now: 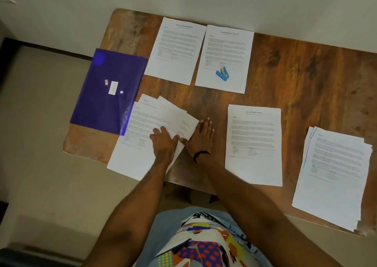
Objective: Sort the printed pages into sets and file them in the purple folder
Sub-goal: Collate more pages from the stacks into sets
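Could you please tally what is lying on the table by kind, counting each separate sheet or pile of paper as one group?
Paper groups: 5 (back-left document, back-right document, fanned pile, health report, right-hand stack)
Purple folder: 1
Blue stapler: 1
Total: 7

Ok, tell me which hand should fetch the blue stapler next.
Right, probably. The right hand lies flat on the table at the edge of the fanned pages, on the stapler side. The left hand presses those pages down, nearer the purple folder.
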Available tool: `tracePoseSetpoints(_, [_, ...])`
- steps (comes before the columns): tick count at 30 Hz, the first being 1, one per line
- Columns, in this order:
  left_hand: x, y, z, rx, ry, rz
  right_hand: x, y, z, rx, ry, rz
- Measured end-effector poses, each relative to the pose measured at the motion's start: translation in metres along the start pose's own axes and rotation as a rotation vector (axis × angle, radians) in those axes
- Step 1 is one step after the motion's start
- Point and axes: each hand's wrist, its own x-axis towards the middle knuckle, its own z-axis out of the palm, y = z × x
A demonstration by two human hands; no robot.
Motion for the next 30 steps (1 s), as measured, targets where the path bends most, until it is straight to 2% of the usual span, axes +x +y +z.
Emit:
tracePoseSetpoints(2, [0.001,-0.002,0.001,-0.038,-0.012,0.015,0.001,-0.001,0.0,0.011,0.004,-0.003])
tracePoseSetpoints(7, [0.002,-0.007,0.002,0.072,0.003,0.057,-0.003,-0.013,-0.007,-0.008,-0.025,-0.033])
tracePoseSetpoints(11, [0.002,-0.007,0.001,0.07,0.02,0.058,-0.013,-0.041,-0.006,0.46,-0.049,0.114])
tracePoseSetpoints(13, [0.002,-0.008,-0.001,0.076,0.029,0.069,-0.016,-0.051,-0.003,0.627,-0.083,0.087])
tracePoseSetpoints(15, [0.002,-0.01,-0.003,0.009,0.015,0.06,-0.015,-0.048,-0.005,0.779,-0.064,0.193])
tracePoseSetpoints(19, [-0.002,-0.012,-0.007,-0.1,-0.017,0.084,-0.009,-0.015,-0.012,0.781,0.137,0.394])
tracePoseSetpoints(22, [-0.002,-0.008,-0.005,-0.157,-0.033,0.093,-0.006,0.009,-0.026,0.738,0.276,0.412])
tracePoseSetpoints(26, [-0.002,0.002,-0.001,-0.118,-0.042,0.095,-0.003,0.04,-0.052,0.628,0.417,0.392])
tracePoseSetpoints(28, [0.0,0.003,-0.001,-0.099,-0.039,0.076,0.0,0.059,-0.068,0.625,0.452,0.412])
tracePoseSetpoints(30, [0.004,0.003,-0.003,-0.086,-0.032,0.061,0.003,0.08,-0.087,0.611,0.413,0.415])
